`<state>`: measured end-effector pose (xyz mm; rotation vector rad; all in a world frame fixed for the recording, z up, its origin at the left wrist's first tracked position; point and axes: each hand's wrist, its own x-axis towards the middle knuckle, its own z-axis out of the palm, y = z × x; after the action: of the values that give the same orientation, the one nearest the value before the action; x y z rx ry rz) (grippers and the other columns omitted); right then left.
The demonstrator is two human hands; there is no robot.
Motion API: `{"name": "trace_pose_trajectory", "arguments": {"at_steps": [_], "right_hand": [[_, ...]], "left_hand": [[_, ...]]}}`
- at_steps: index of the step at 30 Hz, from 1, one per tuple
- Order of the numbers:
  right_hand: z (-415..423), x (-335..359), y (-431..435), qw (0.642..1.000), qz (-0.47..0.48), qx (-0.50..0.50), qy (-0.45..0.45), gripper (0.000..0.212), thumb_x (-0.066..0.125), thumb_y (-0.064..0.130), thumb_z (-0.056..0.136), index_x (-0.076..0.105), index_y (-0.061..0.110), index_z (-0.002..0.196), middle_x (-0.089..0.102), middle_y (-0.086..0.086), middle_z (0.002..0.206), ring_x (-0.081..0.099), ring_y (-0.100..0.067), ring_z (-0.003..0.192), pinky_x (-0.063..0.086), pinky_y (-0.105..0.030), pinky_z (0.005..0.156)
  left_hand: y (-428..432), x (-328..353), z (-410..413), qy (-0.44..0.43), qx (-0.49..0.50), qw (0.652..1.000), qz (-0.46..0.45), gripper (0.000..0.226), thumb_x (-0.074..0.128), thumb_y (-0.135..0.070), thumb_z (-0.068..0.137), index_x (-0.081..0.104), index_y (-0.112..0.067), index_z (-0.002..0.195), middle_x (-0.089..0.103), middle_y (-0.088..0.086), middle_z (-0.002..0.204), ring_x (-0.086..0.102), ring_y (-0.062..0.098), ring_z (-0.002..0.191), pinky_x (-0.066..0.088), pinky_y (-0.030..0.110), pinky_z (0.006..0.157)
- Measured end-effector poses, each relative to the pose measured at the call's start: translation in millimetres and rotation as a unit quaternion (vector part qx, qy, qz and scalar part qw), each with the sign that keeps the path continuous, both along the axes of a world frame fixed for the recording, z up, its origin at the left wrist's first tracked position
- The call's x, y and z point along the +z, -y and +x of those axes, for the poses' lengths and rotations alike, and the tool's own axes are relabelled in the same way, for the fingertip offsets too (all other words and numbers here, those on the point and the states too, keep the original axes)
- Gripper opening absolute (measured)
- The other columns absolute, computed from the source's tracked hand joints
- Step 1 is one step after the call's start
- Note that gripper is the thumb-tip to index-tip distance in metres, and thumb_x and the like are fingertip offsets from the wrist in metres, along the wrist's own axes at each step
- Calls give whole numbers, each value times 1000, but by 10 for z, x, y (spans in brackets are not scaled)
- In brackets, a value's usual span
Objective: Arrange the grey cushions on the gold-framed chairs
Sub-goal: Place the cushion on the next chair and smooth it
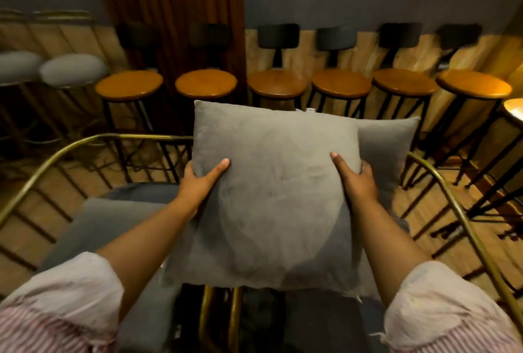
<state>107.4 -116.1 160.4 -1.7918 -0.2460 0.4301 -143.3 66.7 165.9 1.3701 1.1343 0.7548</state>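
Note:
I hold a square grey cushion (271,197) in the air in front of me, above the gap between two gold-framed chairs. My left hand (202,180) grips its left edge and my right hand (355,180) grips its right edge, thumbs on the front face. A second grey cushion (387,146) stands behind it on the right chair, whose gold frame (458,211) curves along the right. Another grey cushion (93,228) lies on the left chair, inside its gold frame (56,154).
A row of several bar stools with round wooden seats (341,83) and black backs lines the far wall. Two grey-topped stools (72,69) stand at the far left. A brown curtain (169,12) hangs behind. The floor is wooden planks.

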Motion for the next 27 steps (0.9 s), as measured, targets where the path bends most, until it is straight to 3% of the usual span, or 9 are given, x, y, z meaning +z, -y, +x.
{"name": "trace_pose_trajectory", "arguments": {"at_steps": [2, 7, 14, 17, 19, 21, 23, 27], "right_hand": [[-277, -4, -388, 999, 12, 33, 3, 95, 65, 74, 61, 36, 30, 139, 52, -7, 138, 51, -34, 122, 41, -49, 105], [-997, -27, -1498, 996, 50, 73, 22, 105, 62, 82, 51, 33, 34, 140, 50, -5, 140, 49, -32, 125, 40, -54, 106], [-1699, -114, -3116, 990, 103, 91, 32, 121, 76, 71, 48, 27, 22, 147, 44, -8, 146, 47, -26, 129, 41, -46, 107], [-1804, -214, -3677, 985, 121, 116, 44, 115, 81, 62, 49, 33, 20, 144, 49, -6, 141, 51, -22, 125, 45, -39, 103], [-1832, -328, -3927, 983, 118, 131, 56, 103, 84, 46, 60, 32, 19, 144, 48, -6, 141, 50, -23, 126, 46, -35, 100], [-1853, -470, -4155, 984, 108, 124, 68, 105, 85, 40, 61, 28, 16, 146, 44, -8, 145, 46, -24, 129, 43, -38, 104], [-1880, -626, -4342, 985, 101, 109, 90, 109, 85, 42, 57, 27, 16, 145, 43, -8, 144, 45, -23, 129, 42, -40, 106], [-1918, -986, -4605, 988, 84, 81, 104, 112, 88, 27, 61, 17, 13, 147, 35, -9, 148, 38, -22, 133, 38, -38, 109]], "left_hand": [[-302, 15, -330, 7, 39, 999, 9, 95, 74, -56, 67, 30, -22, 145, 46, 4, 144, 48, 29, 130, 40, 38, 103], [-1191, 36, -1133, 1, 94, 995, 40, 91, 73, -51, 71, 29, -23, 146, 44, 4, 146, 46, 28, 131, 38, 32, 99], [-2841, 76, -2004, -21, 41, 998, 31, 108, 77, -56, 57, 30, -17, 146, 46, 4, 146, 46, 24, 132, 39, 33, 106], [-3473, 17, -2127, -67, -9, 998, -17, 111, 77, -61, 58, 22, -25, 148, 38, -2, 151, 36, 26, 139, 33, 46, 110], [-3778, -56, -2122, -77, -20, 996, -32, 100, 75, -52, 68, 20, -27, 148, 35, -2, 153, 33, 29, 141, 34, 52, 108], [-4080, -191, -2100, -75, -17, 997, -20, 100, 77, -45, 69, 17, -28, 148, 31, -1, 155, 31, 30, 142, 34, 56, 109], [-4305, -322, -2054, -56, -9, 998, 0, 104, 78, -41, 69, 12, -31, 149, 26, -1, 156, 29, 29, 142, 32, 55, 111], [-4638, -621, -1965, -31, -4, 999, 18, 114, 81, -37, 68, 2, -35, 150, 19, -3, 158, 24, 26, 145, 29, 48, 114]]}}
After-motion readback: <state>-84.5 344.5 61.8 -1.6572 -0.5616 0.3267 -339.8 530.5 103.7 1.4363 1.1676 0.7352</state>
